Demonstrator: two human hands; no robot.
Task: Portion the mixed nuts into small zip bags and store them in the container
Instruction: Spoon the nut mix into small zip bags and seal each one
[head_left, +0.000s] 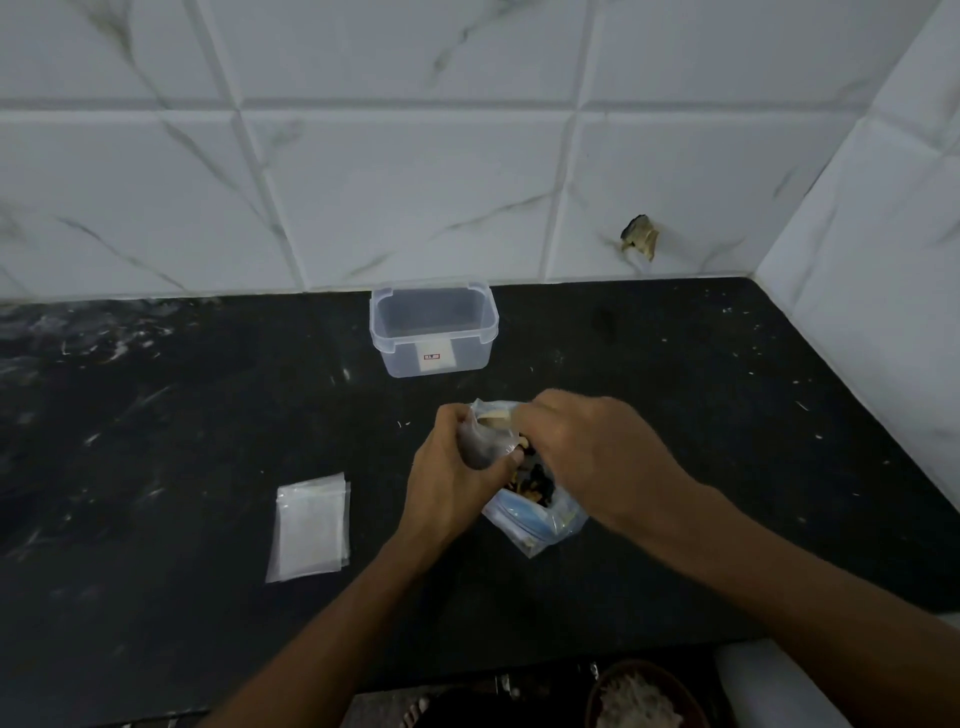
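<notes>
A large clear bag of mixed nuts (537, 514) lies on the black counter at the centre, its mouth open and dark nuts showing. My left hand (452, 467) grips a small zip bag (485, 431) just above it, holding its mouth open. My right hand (587, 447) is bunched at the small bag's opening, fingertips down; what they pinch is hidden. An empty clear plastic container (434, 332) without a lid stands behind, near the wall. A stack of flat empty small zip bags (310, 527) lies to the left.
The black stone counter (753, 415) runs to a white tiled wall behind and on the right. A tile hole (640, 236) shows at the back right. Below the counter's front edge sit a brown bowl (644, 696) and a white object (769, 680).
</notes>
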